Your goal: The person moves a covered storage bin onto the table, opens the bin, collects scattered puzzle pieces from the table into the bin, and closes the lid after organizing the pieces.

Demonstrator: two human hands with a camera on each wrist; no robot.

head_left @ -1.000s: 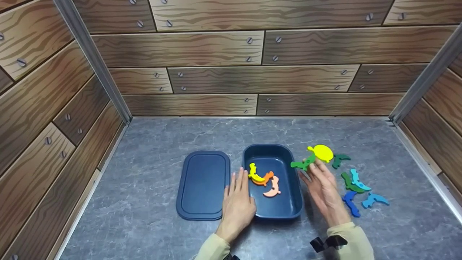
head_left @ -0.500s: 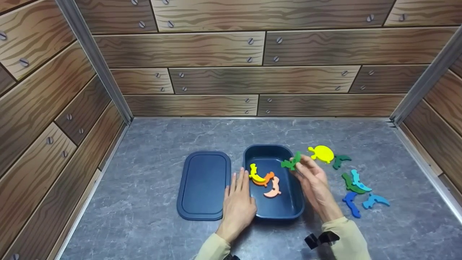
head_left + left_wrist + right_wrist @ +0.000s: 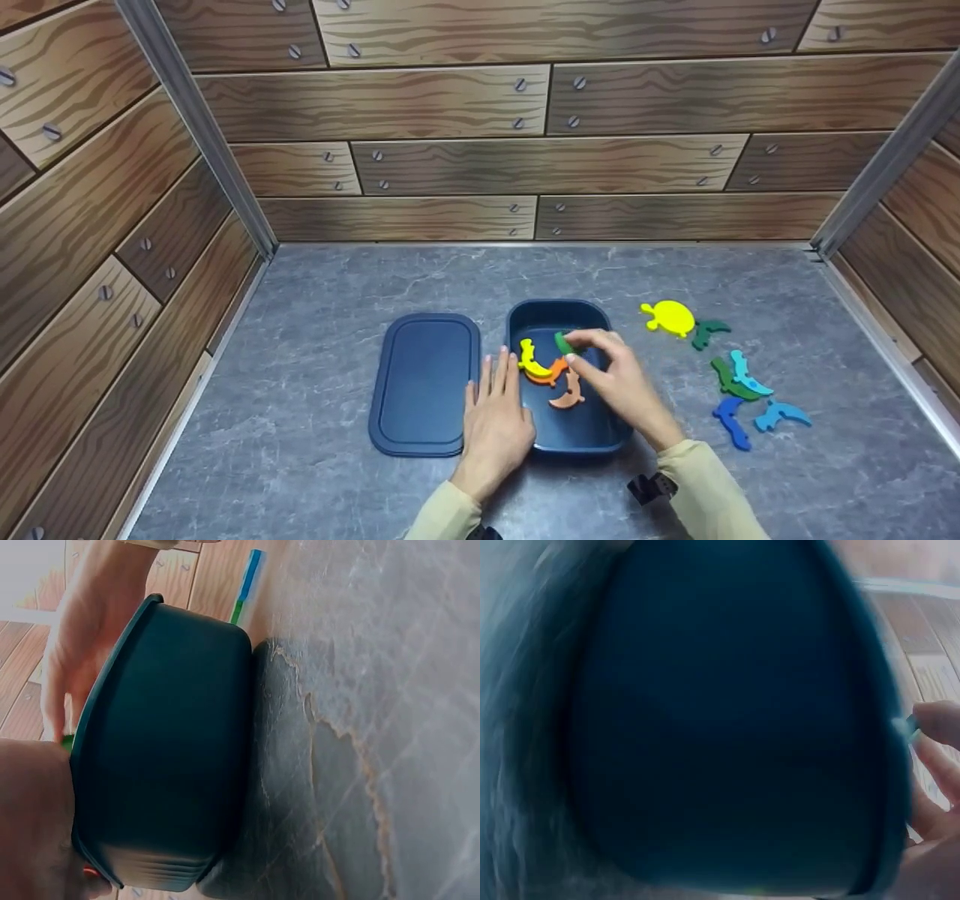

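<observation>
In the head view my right hand (image 3: pixel 622 379) reaches over the dark blue plastic box (image 3: pixel 562 439). Thumb and fingers pinch a green animal-shaped piece (image 3: pixel 563 343), mostly covered by the fingers. Inside the box lie a yellow curved animal piece (image 3: pixel 534 368), an orange one (image 3: pixel 557 368) partly beneath it, and a peach one (image 3: pixel 570 395). My left hand (image 3: pixel 497 431) rests with straight fingers along the box's left rim. The left wrist view is filled by the box's outer wall (image 3: pixel 157 735). In the right wrist view the box (image 3: pixel 727 720) is blurred.
A matching dark blue lid (image 3: pixel 424 382) lies left of the box. Right of it are a yellow turtle piece (image 3: pixel 670 318), a dark green piece (image 3: pixel 709 332) and several green and blue pieces, including a dark blue one (image 3: pixel 731 424). Wood-patterned walls enclose the grey marbled table.
My right hand has carried the green piece leftward, from beside the yellow turtle to over the inside of the box. The left hand stays at the box's left rim.
</observation>
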